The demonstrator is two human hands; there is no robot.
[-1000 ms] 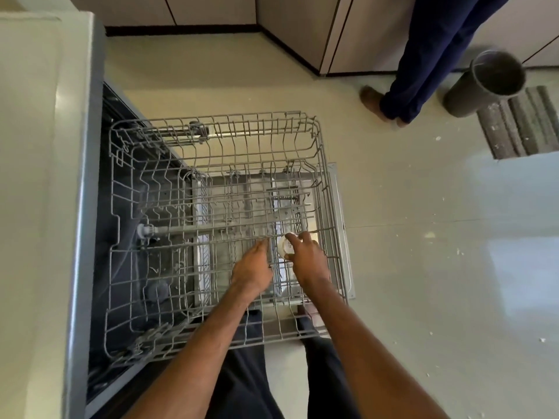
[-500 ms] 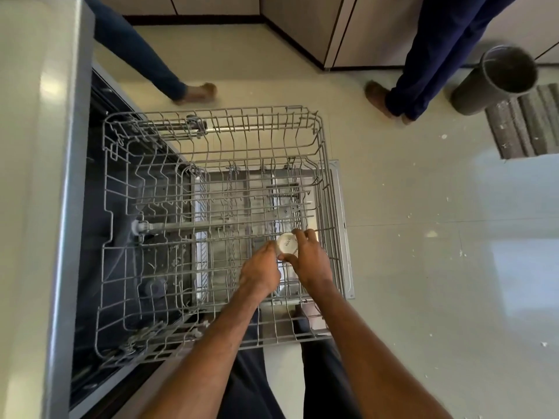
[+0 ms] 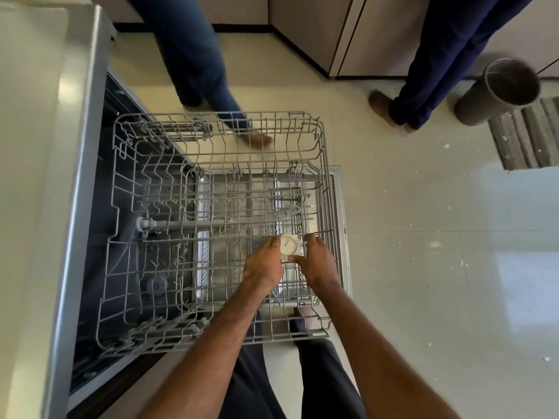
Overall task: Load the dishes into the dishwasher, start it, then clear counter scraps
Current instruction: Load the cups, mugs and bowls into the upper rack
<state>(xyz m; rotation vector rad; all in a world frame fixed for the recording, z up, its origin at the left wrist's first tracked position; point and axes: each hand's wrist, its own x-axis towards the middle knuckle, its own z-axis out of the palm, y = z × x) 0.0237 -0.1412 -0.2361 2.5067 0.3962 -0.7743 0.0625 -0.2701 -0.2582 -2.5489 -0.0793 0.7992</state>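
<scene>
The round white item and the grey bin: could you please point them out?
round white item [image 3: 289, 244], head view, its printed top face.
grey bin [image 3: 473, 107], head view, its outer wall.

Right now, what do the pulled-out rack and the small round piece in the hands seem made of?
Rack: thin bent wire with a matte grey coating, probably coated steel. Round piece, pinched between left hand and right hand: smooth off-white, with faint lettering, likely plastic, though ceramic can't be excluded.
</scene>
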